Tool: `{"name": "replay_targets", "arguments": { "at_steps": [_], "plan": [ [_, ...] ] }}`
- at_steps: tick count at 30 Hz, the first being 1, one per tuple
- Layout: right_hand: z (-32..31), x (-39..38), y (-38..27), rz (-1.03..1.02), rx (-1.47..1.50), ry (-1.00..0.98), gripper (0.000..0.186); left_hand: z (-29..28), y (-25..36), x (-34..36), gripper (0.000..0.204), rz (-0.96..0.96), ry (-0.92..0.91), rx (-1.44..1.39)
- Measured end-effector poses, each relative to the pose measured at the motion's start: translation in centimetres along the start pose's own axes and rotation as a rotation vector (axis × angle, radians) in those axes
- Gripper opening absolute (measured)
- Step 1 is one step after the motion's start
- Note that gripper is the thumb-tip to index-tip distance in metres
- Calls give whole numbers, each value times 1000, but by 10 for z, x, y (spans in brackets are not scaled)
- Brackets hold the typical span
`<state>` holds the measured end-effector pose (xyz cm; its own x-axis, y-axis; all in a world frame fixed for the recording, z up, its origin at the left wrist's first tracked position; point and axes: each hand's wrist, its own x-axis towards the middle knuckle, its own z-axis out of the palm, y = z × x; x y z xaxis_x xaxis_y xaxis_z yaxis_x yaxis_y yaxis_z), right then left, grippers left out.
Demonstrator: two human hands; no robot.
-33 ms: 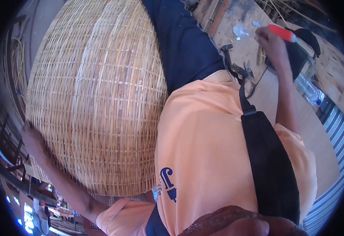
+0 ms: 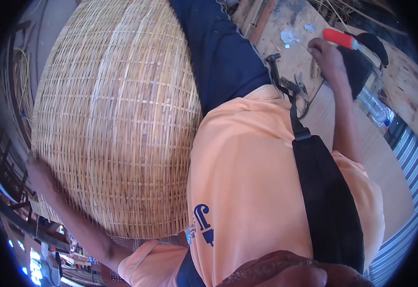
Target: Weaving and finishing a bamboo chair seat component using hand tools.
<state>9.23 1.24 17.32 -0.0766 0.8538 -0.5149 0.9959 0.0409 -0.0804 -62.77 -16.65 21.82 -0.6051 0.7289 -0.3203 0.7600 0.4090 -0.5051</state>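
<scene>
A large woven bamboo panel (image 2: 118,115) fills the left, beside my dark-trousered leg (image 2: 218,57). My left hand (image 2: 41,170) grips the panel's left edge. My right hand (image 2: 326,60) has curled fingers at upper right, just left of a red-handled tool (image 2: 338,39) with a metal blade; whatever they may hold is hidden. A hammer (image 2: 273,64) and pliers (image 2: 300,86) lie left of that hand on a worn plywood surface (image 2: 266,43). Small clear plastic scraps (image 2: 289,36) lie there too.
A dark pad (image 2: 355,76) and plastic bottle (image 2: 376,107) are at right, near corrugated metal (image 2: 402,162) and a pale board (image 2: 381,182). Loose strips (image 2: 20,81) and dark framework (image 2: 13,158) line the left. A perforated chair (image 2: 127,244) shows below the panel.
My right hand has moved slightly left and downward, a little farther from the red handle. My left hand has shifted very slightly down along the panel's edge.
</scene>
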Motion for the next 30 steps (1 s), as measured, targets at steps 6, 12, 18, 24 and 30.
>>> {"name": "replay_targets", "arguments": {
  "at_steps": [6, 12, 18, 24, 30],
  "plan": [
    [62, 12, 58, 100, -153, 100, 20, -25, -82, -40, 50, -242, 69, 25],
    [57, 15, 32, -97, -199, 237, 19, -13, -179, -88, 65, -576, 21, 167],
    [73, -2, 35, 20, -63, 276, 21, 31, -168, -88, 69, -558, 70, -17],
    [122, -59, 23, 76, 192, 18, 26, 26, -135, -102, 57, -521, 320, -33],
    [169, -106, 103, 286, -85, 36, 35, 20, -122, -104, 52, -520, 368, -100]
  ]
}}
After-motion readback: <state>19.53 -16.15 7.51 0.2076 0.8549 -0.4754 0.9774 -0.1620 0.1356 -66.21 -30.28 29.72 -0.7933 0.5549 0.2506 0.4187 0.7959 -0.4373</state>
